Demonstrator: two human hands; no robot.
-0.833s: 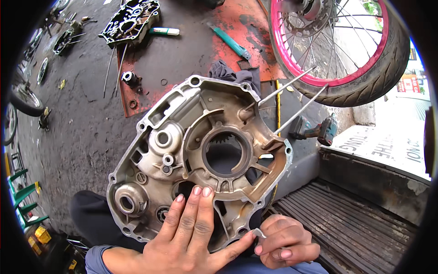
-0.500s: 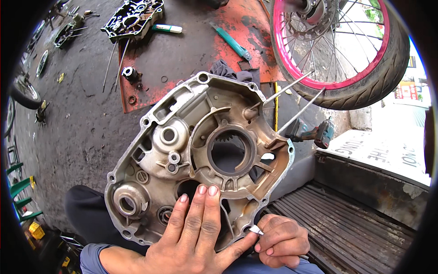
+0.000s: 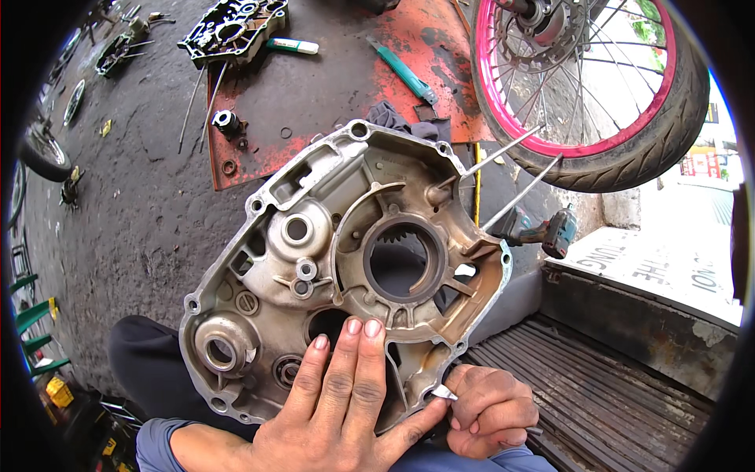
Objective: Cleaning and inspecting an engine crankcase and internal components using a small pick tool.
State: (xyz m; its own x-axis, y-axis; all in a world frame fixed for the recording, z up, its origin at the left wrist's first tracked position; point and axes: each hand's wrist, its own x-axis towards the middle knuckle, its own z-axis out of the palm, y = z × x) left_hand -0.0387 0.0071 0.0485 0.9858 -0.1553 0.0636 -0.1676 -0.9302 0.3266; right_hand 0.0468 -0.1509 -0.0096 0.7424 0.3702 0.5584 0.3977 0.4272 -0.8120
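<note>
A large aluminium engine case (image 3: pixel 346 303) with round bores and two long studs lies across my lap, tilted toward me. My left hand (image 3: pixel 330 413) rests on its lower part with fingers stretched flat and the thumb out to the right, at the bottom edge. There my right hand (image 3: pixel 487 413) is curled round a slim metal tool, whose short bright flattened tip (image 3: pixel 443 392) touches the case rim beside my left thumb. The rest of the tool is mostly hidden by my fingers.
Beyond are a red worn metal sheet (image 3: pixel 259 157), another case half (image 3: pixel 232 31), a green cutter (image 3: pixel 405 71), a marker (image 3: pixel 292 46) and a dark rag (image 3: pixel 389 118). A pink-rimmed wheel (image 3: pixel 668 126) and cordless driver (image 3: pixel 550 232) are at right, above a ribbed step (image 3: pixel 598 377).
The case and both hands have shifted slightly right in the view, along with some of the background. My right fingers have moved a little at the case rim; my left hand keeps its flat pose.
</note>
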